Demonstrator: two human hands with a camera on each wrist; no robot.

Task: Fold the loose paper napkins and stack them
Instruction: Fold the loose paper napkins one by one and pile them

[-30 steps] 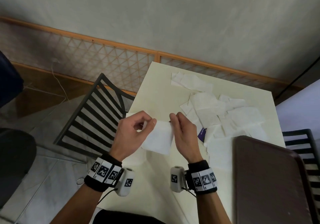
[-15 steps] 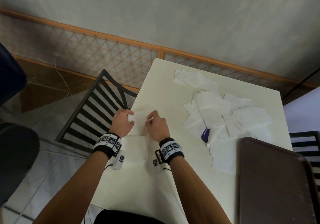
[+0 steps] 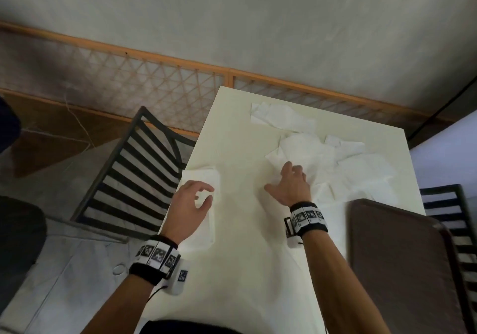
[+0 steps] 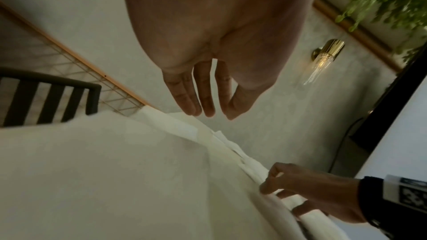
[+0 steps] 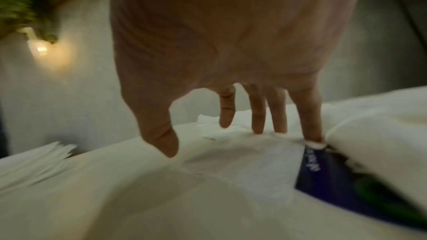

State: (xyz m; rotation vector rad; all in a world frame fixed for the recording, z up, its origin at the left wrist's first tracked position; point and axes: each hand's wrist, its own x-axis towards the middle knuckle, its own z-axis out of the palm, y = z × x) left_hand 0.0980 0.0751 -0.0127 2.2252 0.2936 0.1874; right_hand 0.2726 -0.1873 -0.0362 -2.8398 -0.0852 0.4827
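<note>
A stack of folded white napkins (image 3: pixel 202 179) lies at the left edge of the cream table (image 3: pixel 245 256). My left hand (image 3: pixel 206 193) hovers just over it, fingers relaxed and holding nothing; the left wrist view shows the left hand (image 4: pixel 208 112) with its fingers straight. A heap of loose white napkins (image 3: pixel 335 158) covers the table's far right. My right hand (image 3: pixel 281 176) reaches onto its near left edge. In the right wrist view the right hand (image 5: pixel 215 140) has its fingertips (image 5: pixel 257 129) straight down on a loose napkin (image 5: pixel 254 152).
A purple packet (image 5: pixel 323 176) lies half under the loose napkins beside my right fingers. A dark brown tray (image 3: pixel 400 269) fills the near right of the table. Black slatted chairs stand at the left (image 3: pixel 134 173) and right (image 3: pixel 451 217). A wall with a lattice rail runs behind.
Both hands let go of the folded napkin, which now lies at the left edge. My right hand has moved right to the loose heap; my left hand has drawn back slightly.
</note>
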